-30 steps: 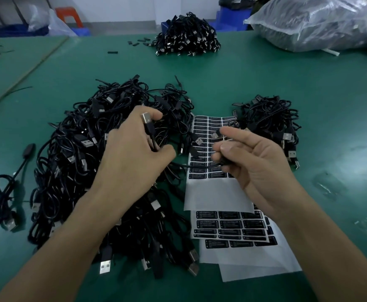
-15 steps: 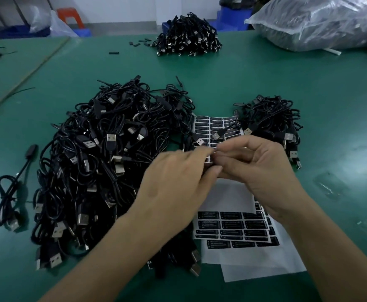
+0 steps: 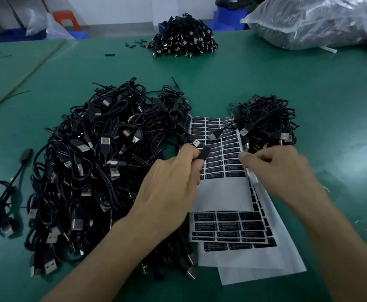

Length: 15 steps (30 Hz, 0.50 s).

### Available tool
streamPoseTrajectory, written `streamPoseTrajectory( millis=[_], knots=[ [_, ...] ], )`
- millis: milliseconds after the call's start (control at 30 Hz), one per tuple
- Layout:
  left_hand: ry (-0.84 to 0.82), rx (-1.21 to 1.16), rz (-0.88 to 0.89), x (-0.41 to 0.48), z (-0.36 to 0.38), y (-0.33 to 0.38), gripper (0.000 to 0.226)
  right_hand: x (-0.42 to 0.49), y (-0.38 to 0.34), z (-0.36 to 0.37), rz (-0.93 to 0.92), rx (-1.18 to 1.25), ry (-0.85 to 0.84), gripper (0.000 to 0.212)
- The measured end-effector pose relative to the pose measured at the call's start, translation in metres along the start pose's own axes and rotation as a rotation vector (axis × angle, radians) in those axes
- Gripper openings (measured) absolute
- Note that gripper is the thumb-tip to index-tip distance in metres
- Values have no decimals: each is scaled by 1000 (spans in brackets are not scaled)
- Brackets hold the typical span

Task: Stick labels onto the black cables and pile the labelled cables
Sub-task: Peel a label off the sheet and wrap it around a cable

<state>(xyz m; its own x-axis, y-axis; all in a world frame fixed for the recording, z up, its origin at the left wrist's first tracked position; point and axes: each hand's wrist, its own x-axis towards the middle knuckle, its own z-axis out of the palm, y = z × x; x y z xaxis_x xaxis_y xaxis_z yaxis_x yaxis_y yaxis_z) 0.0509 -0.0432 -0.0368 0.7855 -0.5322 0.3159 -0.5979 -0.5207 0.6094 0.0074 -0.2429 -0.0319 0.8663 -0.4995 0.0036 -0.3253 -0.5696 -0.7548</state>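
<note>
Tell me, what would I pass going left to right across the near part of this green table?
Lone black cable → large tangled cable pile → label sheets → small cable pile. The left hand and right hand overlap these, so they are left out.

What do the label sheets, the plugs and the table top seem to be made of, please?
Label sheets: white matte backing, likely paper; it lies thin and curled. Labels look like faintly shiny black film. Plugs: bright metal shells with a dull shine, and black grips that look plastic. Table top: green mat, probably rubber or vinyl, with a soft sheen.
</note>
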Motion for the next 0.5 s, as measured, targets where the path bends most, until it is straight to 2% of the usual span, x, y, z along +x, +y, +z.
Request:
streamPoseTrajectory(
  millis=[100, 167, 300, 500],
  knots=[
    [10, 13, 31, 0, 1, 1, 29, 1, -6, -3, 43, 232, -163, 27],
    [21, -35, 10, 0, 2, 1, 31, 0, -11, -4, 90, 362, -266, 20],
    [27, -165, -8, -2, 5, 5, 27, -2, -14, -5, 148, 458, -363, 19],
    [7, -204, -51, -4, 9, 8, 23, -4, -16, 0, 123, 541, -393, 36]
  ],
)
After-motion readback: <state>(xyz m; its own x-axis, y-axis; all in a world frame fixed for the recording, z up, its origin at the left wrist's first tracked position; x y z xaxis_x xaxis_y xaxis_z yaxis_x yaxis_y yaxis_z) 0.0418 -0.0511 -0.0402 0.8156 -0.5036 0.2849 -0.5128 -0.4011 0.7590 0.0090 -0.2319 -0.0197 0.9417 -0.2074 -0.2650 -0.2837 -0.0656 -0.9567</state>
